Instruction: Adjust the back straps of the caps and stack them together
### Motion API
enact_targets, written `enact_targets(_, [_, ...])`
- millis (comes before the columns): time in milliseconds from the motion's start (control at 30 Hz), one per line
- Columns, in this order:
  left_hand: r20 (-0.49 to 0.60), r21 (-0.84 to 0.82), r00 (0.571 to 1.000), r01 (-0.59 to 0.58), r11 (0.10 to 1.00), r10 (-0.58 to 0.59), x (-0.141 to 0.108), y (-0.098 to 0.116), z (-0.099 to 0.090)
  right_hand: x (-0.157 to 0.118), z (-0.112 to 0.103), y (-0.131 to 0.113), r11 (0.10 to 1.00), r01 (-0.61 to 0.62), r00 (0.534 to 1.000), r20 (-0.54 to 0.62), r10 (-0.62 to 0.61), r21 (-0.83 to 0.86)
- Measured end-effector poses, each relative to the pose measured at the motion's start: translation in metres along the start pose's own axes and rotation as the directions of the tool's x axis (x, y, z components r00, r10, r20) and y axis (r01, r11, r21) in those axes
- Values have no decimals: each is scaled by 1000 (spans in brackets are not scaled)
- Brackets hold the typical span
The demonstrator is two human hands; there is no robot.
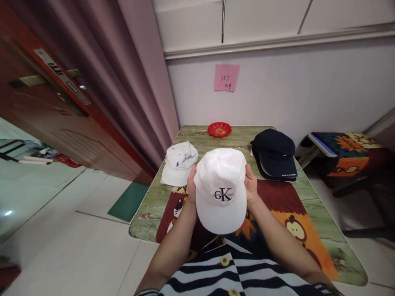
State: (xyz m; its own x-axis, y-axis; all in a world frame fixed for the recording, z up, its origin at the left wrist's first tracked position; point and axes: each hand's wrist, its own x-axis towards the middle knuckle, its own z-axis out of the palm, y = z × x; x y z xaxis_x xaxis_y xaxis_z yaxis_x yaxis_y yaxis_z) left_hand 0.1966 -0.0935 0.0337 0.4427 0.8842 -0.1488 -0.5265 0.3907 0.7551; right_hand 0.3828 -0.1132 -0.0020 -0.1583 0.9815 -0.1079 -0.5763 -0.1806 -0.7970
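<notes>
A white baseball cap [221, 172] with dark lettering on its front is held up over the table, its brim toward me. My left hand [191, 184] grips its left side and my right hand [251, 183] its right side; the cap hides part of the fingers of both. Left of it on the table lies a light grey-white cap [180, 161] with a small dark emblem, close to my left hand. To the right rests a dark navy cap [275, 152], on top of other headwear that shows only at the edges.
A red scalloped dish [219, 130] stands at the back of the wood-patterned table [145, 218]. A colourful placemat [286, 213] lies under my arms. A pink note [226, 77] is on the wall. At left are a door [61, 94] and curtain; at right, another table [345, 148].
</notes>
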Motion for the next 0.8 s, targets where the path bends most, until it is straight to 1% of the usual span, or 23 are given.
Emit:
enact_targets(67, [-9, -7, 1000, 7, 1000, -7, 0, 0, -4, -1, 1, -3, 999, 22, 1000, -12, -23, -27])
enact_targets(200, [-2, -78, 1000, 29, 997, -29, 1, 1, -7, -3, 6, -7, 994, 89, 996, -12, -90, -62])
enact_targets(367, [-31, -113, 999, 14, 994, -18, 6, -5, -2, -9, 21, -12, 981, 184, 981, 42, -187, 54])
enact_targets(433, [-36, -105, 999, 11, 994, -15, 6, -8, 1, -10, 28, -13, 982, 183, 982, 33, -184, 44])
enact_targets(500, [-33, -91, 999, 17, 996, -20, 5, -10, 4, -11, 33, -12, 985, 171, 985, 19, -171, -14])
enact_targets(600, [-9, -94, 999, 35, 995, -36, 1, -12, 7, -11, 33, -10, 982, 175, 985, 15, -174, -77])
enact_targets(667, [28, -102, 996, 91, 991, -89, -3, -14, 6, -11, 29, -11, 980, 172, 985, 16, -171, -102])
enact_targets(733, [53, -89, 981, 191, 977, -187, -6, -19, 3, -12, 21, -12, 981, 152, 988, 25, -150, -124])
enact_targets(800, [29, -82, 957, 290, 953, -289, -6, -24, -3, -16, 10, -14, 986, 100, 994, 45, -95, -130])
